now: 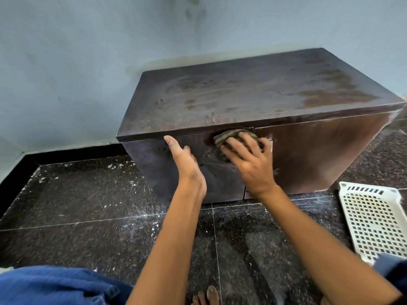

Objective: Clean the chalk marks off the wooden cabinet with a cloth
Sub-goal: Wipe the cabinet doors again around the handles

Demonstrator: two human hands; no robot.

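The right hand (248,159) presses a wadded cloth (233,137) under spread fingers against the cabinet (308,155) front, just below its top edge. Faint chalk marks (211,164) show just left of those fingers, beside the left hand (187,164), which rests flat, fingers straight. A white basket (374,219) lies on the floor (88,216), well right of both hands.

Bare floor (88,205) lies open left of the cabinet (308,155), while a white basket (372,219) crowds its lower right corner.
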